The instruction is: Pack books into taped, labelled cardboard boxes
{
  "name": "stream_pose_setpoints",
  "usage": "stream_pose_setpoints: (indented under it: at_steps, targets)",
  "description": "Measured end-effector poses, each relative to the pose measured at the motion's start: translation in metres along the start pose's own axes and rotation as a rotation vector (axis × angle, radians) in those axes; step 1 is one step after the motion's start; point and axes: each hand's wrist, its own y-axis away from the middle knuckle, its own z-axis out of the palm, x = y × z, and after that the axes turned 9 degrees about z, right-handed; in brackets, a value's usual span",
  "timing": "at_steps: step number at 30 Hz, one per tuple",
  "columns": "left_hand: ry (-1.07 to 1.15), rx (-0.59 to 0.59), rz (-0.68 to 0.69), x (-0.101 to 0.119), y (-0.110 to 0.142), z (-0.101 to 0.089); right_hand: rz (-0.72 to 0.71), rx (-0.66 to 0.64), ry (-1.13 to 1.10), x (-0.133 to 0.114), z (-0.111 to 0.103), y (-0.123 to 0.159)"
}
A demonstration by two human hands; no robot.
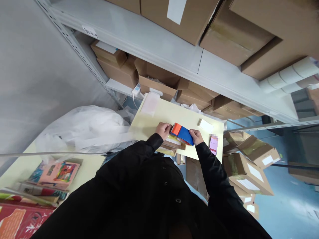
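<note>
A blue and orange tape dispenser (183, 133) is tilted over the table, with a roll of tape partly showing beneath it. My right hand (196, 136) grips its blue end. At the orange, toothed front, my left hand (163, 130) has its fingers pinched together; what lies between them is too small to make out. Below the dispenser a small cardboard box (171, 144) rests at the near edge of the pale yellow table (169, 113). Part of the box is hidden by the dispenser and my left sleeve.
On the table lie a phone (213, 144), a white stack of slips (206, 125) and a pale sheet (150, 103). Metal shelving (139, 36) with cartons rises behind. Cartons (249, 172) stand at the right. Books (58, 174) and white wrapping (87, 129) are at the left.
</note>
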Motion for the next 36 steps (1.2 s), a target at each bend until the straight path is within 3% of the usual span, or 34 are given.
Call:
stream_pose_setpoints:
  at_steps: [5, 15, 20, 24, 26, 29, 36]
  targets:
    - [0.403, -0.085, -0.317, 0.001, -0.004, 0.000, 0.008, 0.006, -0.013, 0.002, -0.001, 0.001]
    - [0.328, 0.041, -0.392, 0.001, -0.003, -0.007, -0.025, -0.011, 0.168, -0.015, 0.005, 0.000]
    - [0.281, 0.107, -0.439, -0.014, 0.000, -0.041, -0.029, -0.020, 0.313, -0.025, 0.002, 0.002]
    - [0.214, 0.212, -0.467, -0.037, -0.004, -0.077, -0.038, 0.038, 0.443, -0.029, -0.014, 0.010]
    - [0.178, 0.247, -0.479, -0.051, -0.006, -0.085, -0.051, 0.078, 0.514, -0.029, -0.018, 0.012]
    - [0.133, 0.246, -0.490, -0.071, -0.005, -0.081, -0.055, 0.121, 0.584, -0.028, -0.015, 0.013]
    - [-0.029, 0.138, -0.433, -0.103, 0.010, -0.039, -0.069, 0.159, 0.616, -0.024, -0.002, 0.014]
